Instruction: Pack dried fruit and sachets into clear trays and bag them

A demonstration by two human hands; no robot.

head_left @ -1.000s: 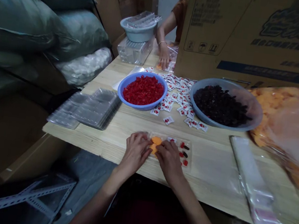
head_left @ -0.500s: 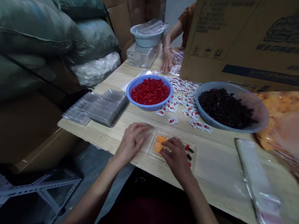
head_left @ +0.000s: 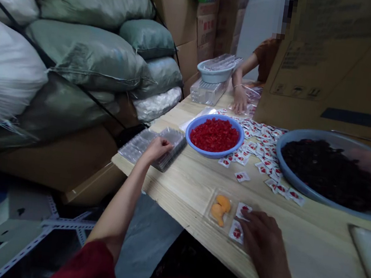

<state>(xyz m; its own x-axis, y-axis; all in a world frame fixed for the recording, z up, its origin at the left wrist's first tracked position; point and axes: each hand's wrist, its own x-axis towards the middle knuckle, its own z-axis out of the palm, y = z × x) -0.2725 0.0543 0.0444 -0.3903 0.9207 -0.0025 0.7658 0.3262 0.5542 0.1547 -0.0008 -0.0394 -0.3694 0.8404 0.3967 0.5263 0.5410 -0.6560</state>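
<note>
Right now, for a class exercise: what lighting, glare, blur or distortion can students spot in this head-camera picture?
In the head view, the light is dim; wide-angle distortion makes the front edge of the wooden table run steeply aslant; glare shows on the stacked clear plastic trays; a pixelated mosaic patch blurs the top of the picture above the co-worker's orange sleeve.

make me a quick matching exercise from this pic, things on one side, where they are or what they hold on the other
1. left hand
2. right hand
3. blue bowl
4. grey bowl

a. holds dark pieces
b. on the stack of clear trays
c. holds red pieces
d. beside the small clear tray

Pairs: 1-b, 2-d, 3-c, 4-a
</note>
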